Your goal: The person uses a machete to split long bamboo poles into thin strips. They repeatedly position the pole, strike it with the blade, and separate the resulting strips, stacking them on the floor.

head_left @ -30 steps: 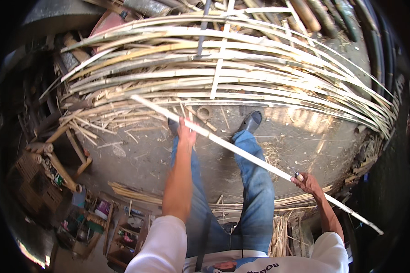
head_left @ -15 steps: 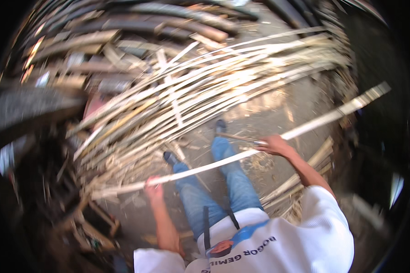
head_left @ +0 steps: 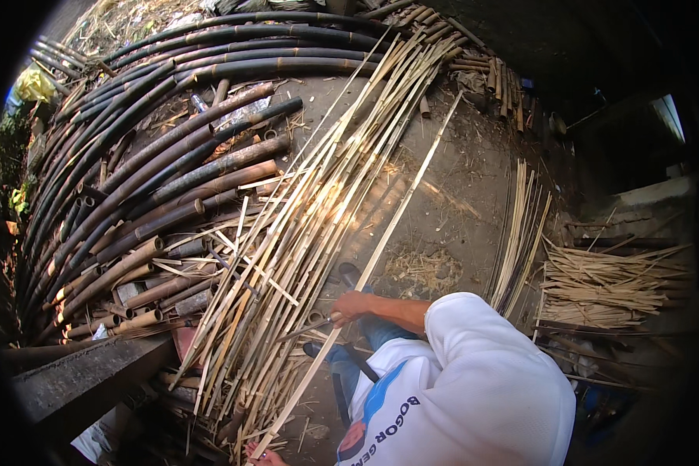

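A long pale bamboo strip (head_left: 406,198) runs slantwise from the lower edge up toward the back, right of a loose heap of similar bamboo strips (head_left: 318,210). My left hand (head_left: 266,457), partly cut off by the lower edge, grips its near end. Further along, my right hand (head_left: 351,307) is closed at the strip and also holds a slim, dark tool that looks like a knife (head_left: 301,331), pointing left over the heap. The fingers' exact hold on the strip is hidden.
Dark bamboo poles (head_left: 241,70) and cut lengths (head_left: 147,256) pile up at the left and back. A thick beam (head_left: 93,373) juts in at lower left. Right of me lie thin strips (head_left: 518,241) and a stacked bundle (head_left: 598,287). Shavings (head_left: 423,266) litter the ground.
My view has turned, and the strip, earlier held crosswise over my legs, now points away toward the back. My left hand has come to the lower edge. Both hands keep their hold.
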`<state>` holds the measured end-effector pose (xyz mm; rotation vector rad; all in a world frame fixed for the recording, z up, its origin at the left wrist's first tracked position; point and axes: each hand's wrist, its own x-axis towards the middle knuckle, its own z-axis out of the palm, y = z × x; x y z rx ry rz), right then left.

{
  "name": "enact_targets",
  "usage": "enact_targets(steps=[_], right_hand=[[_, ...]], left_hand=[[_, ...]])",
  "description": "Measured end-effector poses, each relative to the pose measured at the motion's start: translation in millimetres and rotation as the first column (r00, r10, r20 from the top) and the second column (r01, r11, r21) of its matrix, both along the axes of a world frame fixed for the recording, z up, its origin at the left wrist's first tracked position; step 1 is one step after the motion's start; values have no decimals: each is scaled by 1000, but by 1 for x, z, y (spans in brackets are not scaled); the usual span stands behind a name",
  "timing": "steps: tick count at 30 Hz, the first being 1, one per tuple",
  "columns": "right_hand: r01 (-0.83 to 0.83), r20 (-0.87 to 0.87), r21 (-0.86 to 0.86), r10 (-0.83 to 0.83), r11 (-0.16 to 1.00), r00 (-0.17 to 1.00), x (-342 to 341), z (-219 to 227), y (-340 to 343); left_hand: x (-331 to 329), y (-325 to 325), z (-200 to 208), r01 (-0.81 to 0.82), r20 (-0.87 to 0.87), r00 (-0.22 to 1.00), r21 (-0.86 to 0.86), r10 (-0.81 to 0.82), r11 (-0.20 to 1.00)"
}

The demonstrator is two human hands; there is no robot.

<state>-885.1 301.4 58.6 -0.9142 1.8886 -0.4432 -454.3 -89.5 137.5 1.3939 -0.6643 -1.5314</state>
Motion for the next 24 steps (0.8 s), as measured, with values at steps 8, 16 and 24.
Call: enact_targets(steps=[8,16,24], right_hand=[[57,-139,-50,-63,997,988,-36,7,26],[152,-115,-151,-170,977,979,-71,2,39],[607,-129,-437,-715,663,687,-77,19,68]], left_hand=[[-94,32,31,68,30,997,-36,-67,997],[-143,44,70,127,26,992,-112,-125,986],[-244,10,130,265,-34,953,-387,-302,883]])
